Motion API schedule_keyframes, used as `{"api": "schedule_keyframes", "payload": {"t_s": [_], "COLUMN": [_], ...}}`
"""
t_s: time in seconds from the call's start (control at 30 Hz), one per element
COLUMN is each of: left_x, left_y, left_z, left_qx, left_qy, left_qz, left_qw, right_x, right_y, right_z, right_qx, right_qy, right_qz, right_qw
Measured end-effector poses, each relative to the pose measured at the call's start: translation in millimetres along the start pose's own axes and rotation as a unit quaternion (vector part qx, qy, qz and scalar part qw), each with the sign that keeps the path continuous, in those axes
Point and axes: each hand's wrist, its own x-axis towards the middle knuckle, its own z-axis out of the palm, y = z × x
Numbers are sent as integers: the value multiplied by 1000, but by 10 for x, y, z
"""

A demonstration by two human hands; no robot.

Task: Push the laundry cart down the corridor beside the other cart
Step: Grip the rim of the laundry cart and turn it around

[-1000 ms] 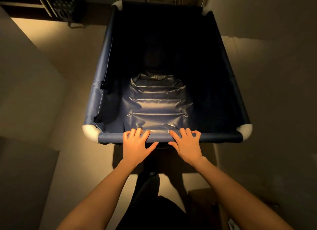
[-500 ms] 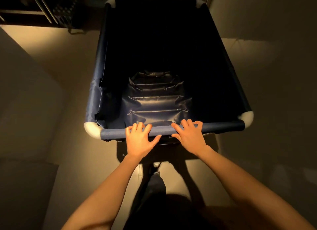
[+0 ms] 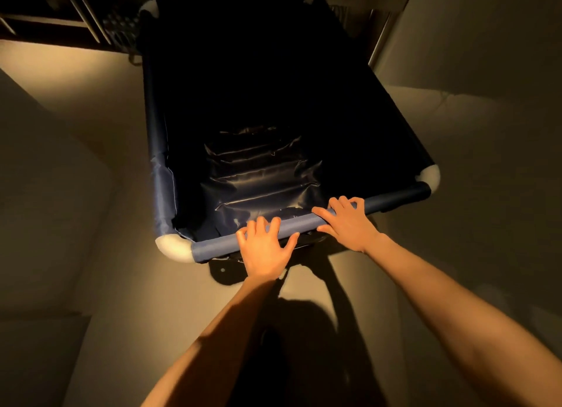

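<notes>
The laundry cart (image 3: 213,248) is a deep bin of dark blue fabric on a tube frame with white corner pieces. It fills the middle of the head view and looks empty, with shiny creased lining at the bottom. My left hand (image 3: 265,248) lies on the near rail, fingers curled over it. My right hand (image 3: 346,221) grips the same rail a little further right. The cart sits skewed, its near rail rising to the right. No second cart can be made out in the dim light.
A pale wall (image 3: 45,193) runs close along the left. Another wall (image 3: 486,57) stands on the right. Dark shelving or metal racks (image 3: 76,14) stand at the far left end, just beyond the cart's far corner. The floor (image 3: 100,102) is dimly lit.
The cart has rolled forward and swung so its near rail now tilts up to the right. Both hands have stayed on the rail and moved with it. The bin's interior has darkened.
</notes>
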Motion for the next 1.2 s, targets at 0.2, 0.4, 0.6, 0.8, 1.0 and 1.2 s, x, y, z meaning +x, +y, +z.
{"api": "schedule_keyframes", "payload": {"t_s": [0.2, 0.4, 0.6, 0.8, 1.0, 1.2], "left_x": [97, -139, -574, -1048, -1363, -1354], "left_y": [153, 337, 522, 658, 684, 596], "left_z": [77, 63, -10, -49, -88, -108], "left_qx": [-4, 8, 11, 27, 40, 54], "left_qy": [-5, -20, -33, -22, -5, -3], "left_qz": [-35, -57, -62, -52, -32, -12], "left_qw": [999, 998, 997, 998, 999, 998], "right_x": [164, -51, -502, -1011, -1380, -1421], "right_y": [186, 249, 208, 133, 19, -51], "right_z": [-36, -14, -18, 41, 99, 134], "right_qx": [4, 10, 9, 4, 9, 25], "right_qy": [2, 3, -10, -31, 11, 19], "right_qz": [-27, -44, -45, -36, -32, -14], "right_qw": [1000, 999, 999, 999, 999, 999]}}
